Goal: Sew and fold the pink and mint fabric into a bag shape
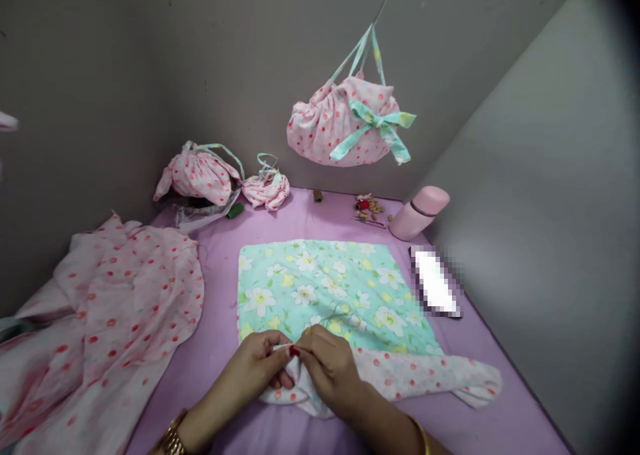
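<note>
My left hand (267, 361) pinches the edge of a pink dotted fabric (415, 373) between thumb and fingers. Close against it, my right hand (330, 368) is closed on the same edge, and the fingertips of both hands nearly meet. Whether a needle is between them is hidden. A thin loop of thread (340, 313) shows just beyond my right hand. The fabric's green floral side (305, 295) lies flat past my hands, while its near edge is folded over to show pink dots and a pale underside.
More pink dotted cloth (135, 275) spreads at left. Gathered pink bundles (200, 175) sit behind it, near a green thread spool (235, 210). A pink pouch with a bow (345, 121) hangs above. At right are a red spool (363, 205), a pink bottle (420, 213) and a blurred flat object (435, 281).
</note>
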`<action>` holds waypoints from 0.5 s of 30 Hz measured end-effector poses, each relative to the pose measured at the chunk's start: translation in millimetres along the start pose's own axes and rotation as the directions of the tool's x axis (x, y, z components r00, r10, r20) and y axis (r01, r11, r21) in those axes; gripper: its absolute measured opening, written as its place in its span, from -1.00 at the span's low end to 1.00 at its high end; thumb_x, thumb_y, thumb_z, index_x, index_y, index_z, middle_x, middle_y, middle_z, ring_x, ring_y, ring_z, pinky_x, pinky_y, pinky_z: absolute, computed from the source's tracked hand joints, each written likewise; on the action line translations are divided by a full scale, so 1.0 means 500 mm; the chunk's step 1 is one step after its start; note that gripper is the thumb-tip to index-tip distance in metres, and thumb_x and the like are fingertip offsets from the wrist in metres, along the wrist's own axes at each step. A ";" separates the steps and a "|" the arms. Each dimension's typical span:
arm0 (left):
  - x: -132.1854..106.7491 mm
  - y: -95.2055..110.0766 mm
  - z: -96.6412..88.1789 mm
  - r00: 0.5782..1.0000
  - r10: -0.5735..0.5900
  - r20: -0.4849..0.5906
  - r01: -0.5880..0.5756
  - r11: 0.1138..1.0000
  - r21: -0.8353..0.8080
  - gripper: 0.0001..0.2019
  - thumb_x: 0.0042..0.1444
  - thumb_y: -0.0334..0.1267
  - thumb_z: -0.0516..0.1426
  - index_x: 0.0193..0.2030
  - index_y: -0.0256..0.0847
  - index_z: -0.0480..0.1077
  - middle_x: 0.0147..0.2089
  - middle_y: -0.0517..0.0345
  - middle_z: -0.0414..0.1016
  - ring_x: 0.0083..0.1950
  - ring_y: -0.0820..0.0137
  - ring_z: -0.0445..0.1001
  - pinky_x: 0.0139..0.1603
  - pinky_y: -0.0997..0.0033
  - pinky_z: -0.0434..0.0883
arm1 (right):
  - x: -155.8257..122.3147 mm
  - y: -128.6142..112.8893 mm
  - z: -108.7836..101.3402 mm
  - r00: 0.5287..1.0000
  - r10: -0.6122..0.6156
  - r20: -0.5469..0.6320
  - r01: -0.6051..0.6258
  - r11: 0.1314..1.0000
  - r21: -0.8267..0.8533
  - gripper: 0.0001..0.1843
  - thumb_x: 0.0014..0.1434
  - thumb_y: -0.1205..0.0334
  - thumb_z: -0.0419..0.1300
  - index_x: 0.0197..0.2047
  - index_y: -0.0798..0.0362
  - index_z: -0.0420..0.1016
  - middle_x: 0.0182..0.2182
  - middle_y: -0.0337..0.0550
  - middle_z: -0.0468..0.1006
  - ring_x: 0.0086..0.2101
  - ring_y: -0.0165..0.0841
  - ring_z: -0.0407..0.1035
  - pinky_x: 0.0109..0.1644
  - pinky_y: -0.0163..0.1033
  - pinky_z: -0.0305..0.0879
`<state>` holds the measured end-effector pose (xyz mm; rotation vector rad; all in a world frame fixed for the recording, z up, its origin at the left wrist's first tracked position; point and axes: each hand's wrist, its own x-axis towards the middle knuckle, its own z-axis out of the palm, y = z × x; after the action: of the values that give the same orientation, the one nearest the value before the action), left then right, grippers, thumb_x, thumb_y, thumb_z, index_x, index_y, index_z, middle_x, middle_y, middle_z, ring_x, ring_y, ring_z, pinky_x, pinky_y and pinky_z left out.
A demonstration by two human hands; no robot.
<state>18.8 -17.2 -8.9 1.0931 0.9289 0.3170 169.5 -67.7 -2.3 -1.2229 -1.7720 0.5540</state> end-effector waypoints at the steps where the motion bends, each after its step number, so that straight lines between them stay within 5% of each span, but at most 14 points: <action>1: -0.001 0.002 -0.001 1.000 -0.010 0.003 0.010 1.000 0.003 -0.67 -0.08 0.01 0.15 -0.42 -0.29 0.37 -0.69 0.25 0.43 -0.64 0.48 0.39 -0.58 0.54 0.25 | 0.003 0.000 -0.002 0.997 0.042 -0.058 -0.038 0.996 0.076 -0.79 0.21 0.34 0.01 -0.42 0.07 0.39 -0.54 -0.20 0.33 -0.48 -0.42 0.26 -0.41 -0.32 0.15; 3: -0.003 0.006 -0.002 1.000 -0.024 0.000 0.024 0.999 0.020 -0.64 -0.06 0.03 0.14 -0.39 -0.31 0.39 -0.69 0.24 0.43 -0.64 0.48 0.39 -0.60 0.56 0.21 | 0.010 0.006 -0.009 0.956 0.243 -0.166 -0.181 0.930 0.319 -0.83 0.22 0.26 0.03 -0.40 0.04 0.34 -0.54 -0.24 0.35 -0.51 -0.44 0.28 -0.44 -0.34 0.17; 5: -0.004 0.007 -0.003 1.000 -0.030 -0.003 0.030 0.999 0.029 -0.62 -0.05 0.03 0.13 -0.35 -0.33 0.40 -0.68 0.23 0.43 -0.63 0.48 0.40 -0.60 0.57 0.20 | 0.020 0.020 -0.024 0.851 0.499 -0.167 -0.309 0.730 0.610 -0.86 0.24 0.17 0.03 -0.35 0.00 0.26 -0.59 -0.31 0.35 -0.63 -0.49 0.24 -0.57 -0.40 0.12; 7: -0.004 0.007 -0.004 1.000 -0.028 0.007 0.027 0.999 0.021 -0.62 -0.04 0.02 0.13 -0.34 -0.33 0.40 -0.67 0.23 0.43 -0.63 0.48 0.41 -0.59 0.56 0.22 | 0.030 0.037 -0.047 0.742 0.664 -0.095 -0.332 0.487 0.808 -0.85 0.21 0.11 0.07 -0.32 -0.04 0.18 -0.66 -0.43 0.27 -0.74 -0.56 0.11 -0.68 -0.47 -0.02; 9: -0.005 0.008 -0.005 1.000 -0.022 0.014 0.022 1.000 0.018 -0.63 -0.04 0.01 0.13 -0.34 -0.33 0.40 -0.67 0.24 0.42 -0.61 0.47 0.41 -0.57 0.54 0.25 | 0.039 0.054 -0.076 0.665 0.741 -0.095 -0.261 0.350 0.900 -0.77 0.12 0.12 0.18 -0.34 -0.03 0.16 -0.70 -0.50 0.17 -0.77 -0.61 0.00 -0.72 -0.52 -0.10; 11: -0.005 0.008 -0.005 1.000 -0.018 0.015 0.018 0.999 0.029 -0.65 -0.02 -0.01 0.13 -0.34 -0.32 0.41 -0.66 0.24 0.42 -0.61 0.47 0.42 -0.57 0.54 0.26 | 0.045 0.070 -0.107 0.603 0.778 -0.178 -0.154 0.332 0.931 -0.72 0.02 0.17 0.27 -0.37 0.00 0.19 -0.69 -0.51 0.15 -0.75 -0.64 -0.01 -0.71 -0.55 -0.08; 15: -0.004 0.004 -0.006 1.000 -0.012 0.012 0.011 0.999 0.050 -0.67 0.01 -0.03 0.11 -0.32 -0.32 0.41 -0.67 0.25 0.41 -0.61 0.48 0.41 -0.57 0.55 0.26 | 0.044 0.097 -0.157 0.491 0.756 -0.433 0.032 0.482 0.876 -0.70 -0.10 0.28 0.32 -0.37 0.02 0.24 -0.62 -0.46 0.25 -0.63 -0.60 0.17 -0.59 -0.54 0.14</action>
<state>15.9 -15.8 -6.6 1.1342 0.9361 0.2781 258.6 -37.1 9.7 -0.9412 -0.2399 0.8021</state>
